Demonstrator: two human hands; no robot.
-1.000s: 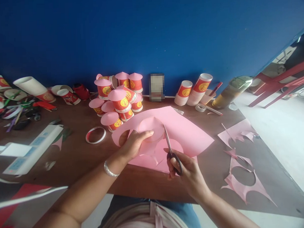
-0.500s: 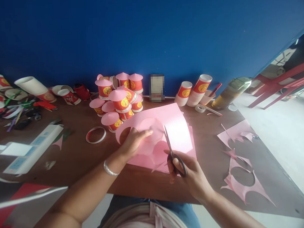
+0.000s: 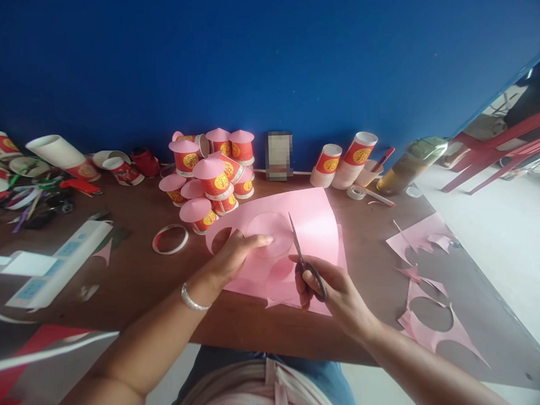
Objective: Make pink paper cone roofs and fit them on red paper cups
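item: pink sheet [image 3: 317,215], held bowed over the centre of the table [image 3: 375,293]; thin, pale and smooth, with light caught on its right half. a faint circle [image 3: 275,223] is marked on it, and a round opening is left at its nine o'clock edge. a second pink layer [image 3: 342,250] is laid beneath, shown at four o'clock.

step in hand, as judged: the marked circle is being cut around. for the next move, the line would need to be met by the blades and the paper kept taut and turned.

left hand [image 3: 236,251]: brought in from eight o'clock; the sheet is clamped by its fingers, thumb on top, the others hidden beneath.

right hand [image 3: 328,283]: placed at four o'clock; its fingers are closed around the handles of dark-gripped scissors [image 3: 300,254], the blades pointed towards twelve at the circle's three o'clock edge. whether the blades are parted cannot be told.

surroundings: white ring [image 3: 176,252], near, at nine; cone-topped red cups [image 3: 213,178], piled at eleven; stacked cups [image 3: 328,165], between one and two; bottle [image 3: 410,165], at two; pink offcuts [image 3: 438,335], at four; power strip [image 3: 66,260], well apart, at nine.
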